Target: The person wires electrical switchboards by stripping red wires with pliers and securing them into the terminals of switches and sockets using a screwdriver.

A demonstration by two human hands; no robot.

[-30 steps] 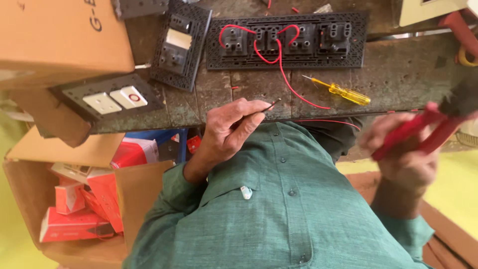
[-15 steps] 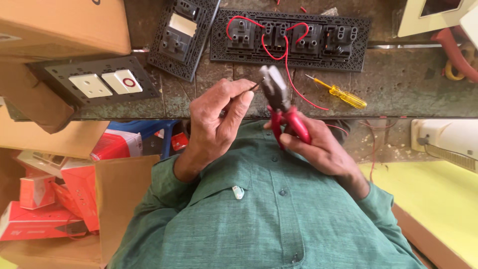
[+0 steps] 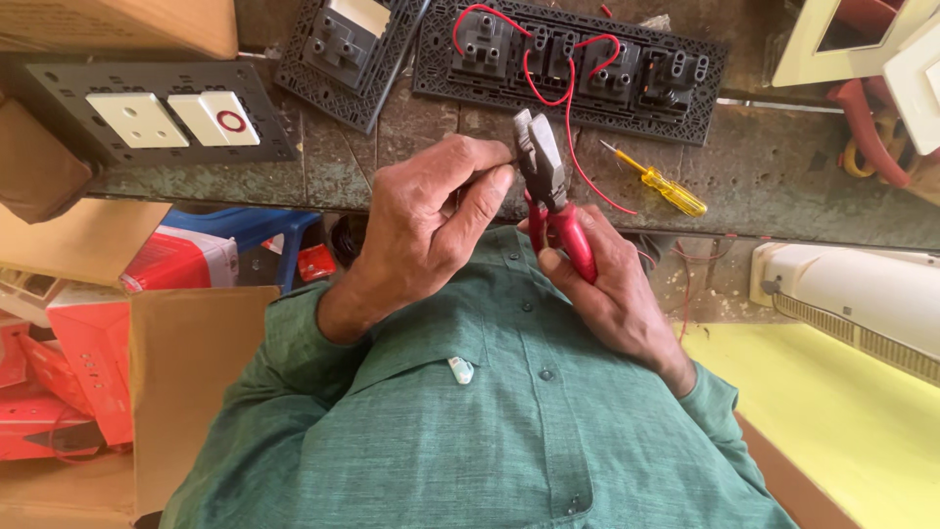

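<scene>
Pliers [image 3: 544, 181] with red handles sit in your right hand [image 3: 602, 284], fingers wrapped tight around the grips, jaws nearly shut at the red wire [image 3: 571, 118]. Your left hand [image 3: 431, 220] pinches the wire end against those jaws, just above the worktop [image 3: 783, 186]. Red cartons [image 3: 93, 362] spill from an open brown cardboard box [image 3: 181, 382] lower left; another brown box [image 3: 117, 24] sits top left.
</scene>
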